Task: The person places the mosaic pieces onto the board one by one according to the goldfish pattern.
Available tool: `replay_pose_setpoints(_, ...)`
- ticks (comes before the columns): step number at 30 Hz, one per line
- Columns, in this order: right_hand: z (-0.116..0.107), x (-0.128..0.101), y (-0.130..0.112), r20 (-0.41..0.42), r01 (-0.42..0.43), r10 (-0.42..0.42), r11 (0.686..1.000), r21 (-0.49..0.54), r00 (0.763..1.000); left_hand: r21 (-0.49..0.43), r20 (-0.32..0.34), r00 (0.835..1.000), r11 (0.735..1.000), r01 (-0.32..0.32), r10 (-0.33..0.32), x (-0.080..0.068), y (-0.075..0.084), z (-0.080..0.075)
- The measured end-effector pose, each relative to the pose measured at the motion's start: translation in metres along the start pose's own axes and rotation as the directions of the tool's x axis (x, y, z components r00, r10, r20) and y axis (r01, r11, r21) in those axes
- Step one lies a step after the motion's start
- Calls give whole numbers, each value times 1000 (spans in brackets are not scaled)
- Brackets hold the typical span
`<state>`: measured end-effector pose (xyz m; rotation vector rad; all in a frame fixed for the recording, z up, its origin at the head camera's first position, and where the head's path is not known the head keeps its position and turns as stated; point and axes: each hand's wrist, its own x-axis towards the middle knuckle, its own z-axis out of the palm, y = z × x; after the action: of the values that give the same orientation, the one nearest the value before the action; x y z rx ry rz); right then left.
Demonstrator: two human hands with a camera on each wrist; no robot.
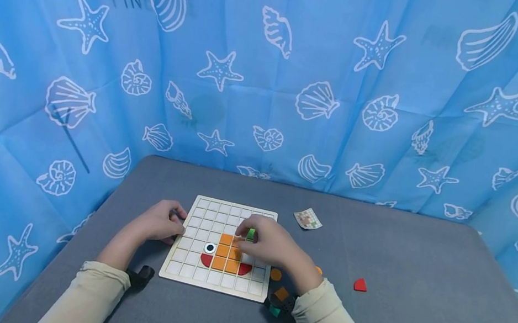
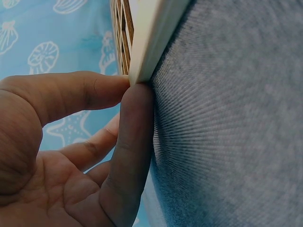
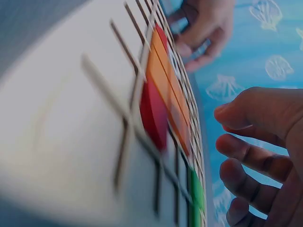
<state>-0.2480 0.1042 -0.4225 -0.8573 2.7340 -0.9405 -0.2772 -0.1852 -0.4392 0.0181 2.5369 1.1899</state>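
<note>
A white wooden grid board lies on the grey table. My left hand pinches its left edge; in the left wrist view the thumb and one finger meet at the board's rim. Orange square tiles form a block on the grid, with a round eye tile and two red half-round tiles around it. Over the board hovers my right hand, its fingers loosely bent with nothing between them. Just below it, a green tile sits in the grid.
Right of the board lie an orange disc, an orange square and a green piece, partly behind the wrist strap. A red piece lies farther right. A small patterned card rests behind. A blue curtain borders the table.
</note>
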Motion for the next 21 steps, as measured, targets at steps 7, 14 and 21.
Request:
replay_pose_setpoints(7,-25,-38,24,-44,-47,48,998,29,998,9,-7,1000,1000,3,-3,0,0,1)
replay_pose_setpoints(14,-28,-75,35,-3,-42,43,999,27,999,1,-1,1000,1000,-6,6,0,-1,0)
replay_pose_setpoints(21,-26,-100,34,15,-41,41,999,32,999,-5,6,1000,1000,-5,5,0,0,1)
